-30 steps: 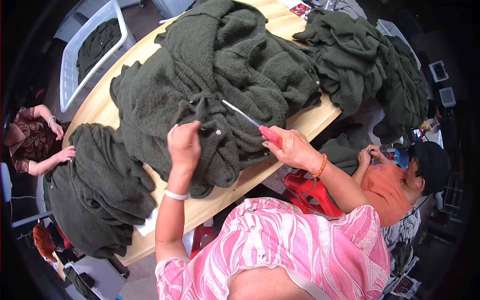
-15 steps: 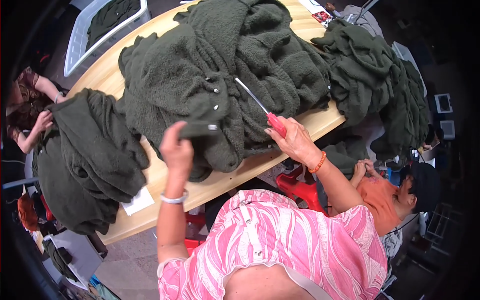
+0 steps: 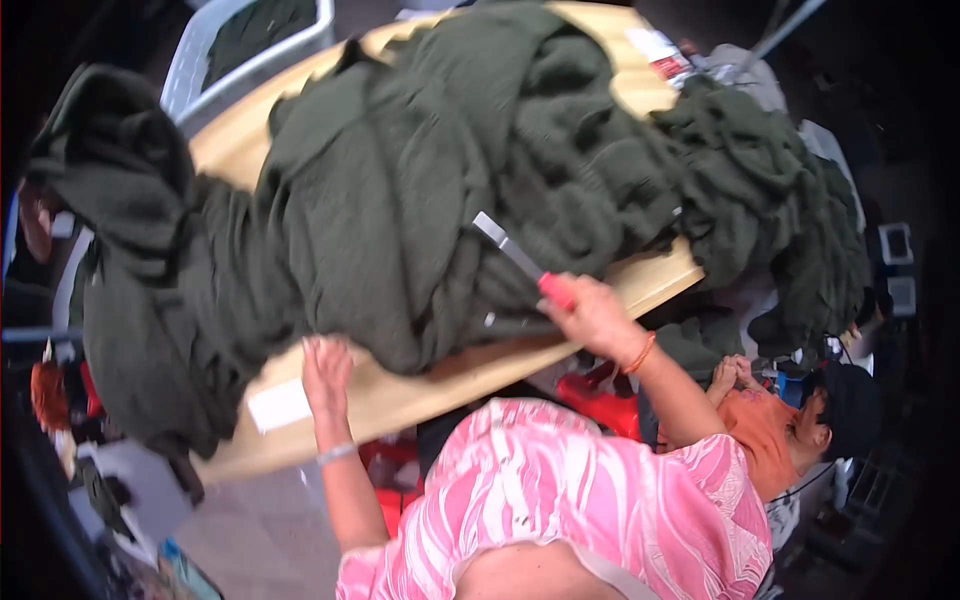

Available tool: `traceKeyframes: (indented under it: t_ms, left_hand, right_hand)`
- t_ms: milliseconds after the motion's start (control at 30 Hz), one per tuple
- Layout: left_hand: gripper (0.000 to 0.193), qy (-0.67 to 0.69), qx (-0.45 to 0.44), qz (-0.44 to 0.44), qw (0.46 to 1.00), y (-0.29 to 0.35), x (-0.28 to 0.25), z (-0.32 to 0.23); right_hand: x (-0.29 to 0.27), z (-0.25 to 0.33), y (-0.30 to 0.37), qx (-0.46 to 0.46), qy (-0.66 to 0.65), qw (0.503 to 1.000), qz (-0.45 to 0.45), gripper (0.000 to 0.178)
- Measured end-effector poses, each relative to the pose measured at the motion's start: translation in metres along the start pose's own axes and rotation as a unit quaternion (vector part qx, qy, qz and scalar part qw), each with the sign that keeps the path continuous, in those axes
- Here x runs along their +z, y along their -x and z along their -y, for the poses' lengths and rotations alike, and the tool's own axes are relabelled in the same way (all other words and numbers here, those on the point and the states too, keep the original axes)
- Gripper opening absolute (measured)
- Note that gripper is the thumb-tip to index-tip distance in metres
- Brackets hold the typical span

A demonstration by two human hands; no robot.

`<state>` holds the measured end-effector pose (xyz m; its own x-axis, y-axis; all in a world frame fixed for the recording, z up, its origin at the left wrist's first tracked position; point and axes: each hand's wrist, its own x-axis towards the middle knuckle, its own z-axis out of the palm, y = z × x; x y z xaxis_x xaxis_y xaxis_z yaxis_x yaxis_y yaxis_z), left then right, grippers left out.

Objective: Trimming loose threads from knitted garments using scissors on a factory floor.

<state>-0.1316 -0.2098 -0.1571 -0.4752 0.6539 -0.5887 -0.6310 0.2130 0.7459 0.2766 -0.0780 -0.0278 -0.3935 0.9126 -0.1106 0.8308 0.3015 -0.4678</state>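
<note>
Trimming mid-pile: right hand [image 3: 592, 318] clenched on red-handled cutter [image 3: 520, 258], left hand [image 3: 326, 372] released beside knitwear [image 3: 400, 200]; most of the desk [image 3: 400, 395] heap apparently unsorted.

wooden table [image 3: 640, 290], white basket [image 3: 200, 60] (behind)

Green garments [image 3: 420, 200] hide most tabletop [image 3: 420, 385]; right grip [image 3: 590, 315] covers the tool's handle.

Left hand [image 3: 327, 368]: raised, fingers up, bracelet at wrist | Right hand [image 3: 592, 318]: fist closed, orange band at wrist | Both forearms extended forward
</note>
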Motion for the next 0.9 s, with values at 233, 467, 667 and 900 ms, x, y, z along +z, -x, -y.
traceKeyframes:
  t_ms: [233, 467, 667, 900]
  left_hand:
    - [0.111, -0.474, 0.527, 0.064, 0.702, 0.044, 0.068, 0.032]
    - [0.098, -0.68, 0.444, 0.134, 0.568, 0.037, 0.092, 0.042]
    - [0.055, -0.595, 0.521, 0.146, 0.595, 0.012, 0.088, 0.035]
    - [0.051, -0.566, 0.53, 0.197, 0.599, 0.009, 0.089, 0.024]
  right_hand:
    - [0.024, -0.006, -0.008, -0.029, -0.042, 0.998, 0.035, 0.03]
    - [0.011, -0.006, 0.011, -0.007, -0.043, 0.999, 0.017, 0.028]
    - [0.023, -0.016, 0.012, 0.03, -0.075, 0.996, 0.038, 0.029]
    - [0.037, -0.026, 0.011, 0.013, -0.111, 0.994, 0.019, 0.028]
